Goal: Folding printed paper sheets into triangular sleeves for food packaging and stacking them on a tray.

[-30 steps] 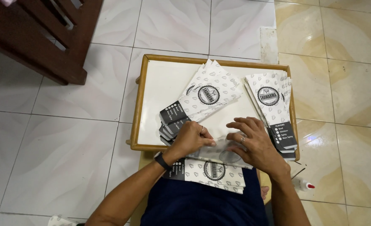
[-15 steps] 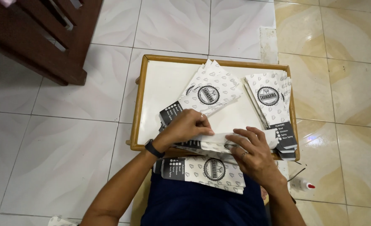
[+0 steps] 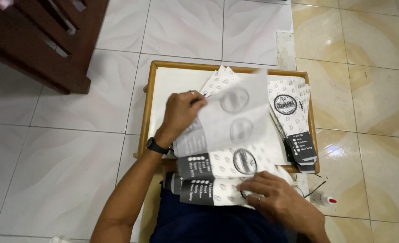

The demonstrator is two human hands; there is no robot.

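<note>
Looks like I'm mid-move with a printed paper sleeve: my left hand pinches its edge above the wooden tray, while my right hand presses flat on the pile in my lap. Next it needs squaring onto a stack, I reckon.

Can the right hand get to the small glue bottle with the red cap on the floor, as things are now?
Probably yes. The glue bottle lies on the tile just beside the right hand, with nothing between them. But that hand is pressing on the printed paper bags in the lap, so it must let go first.
</note>
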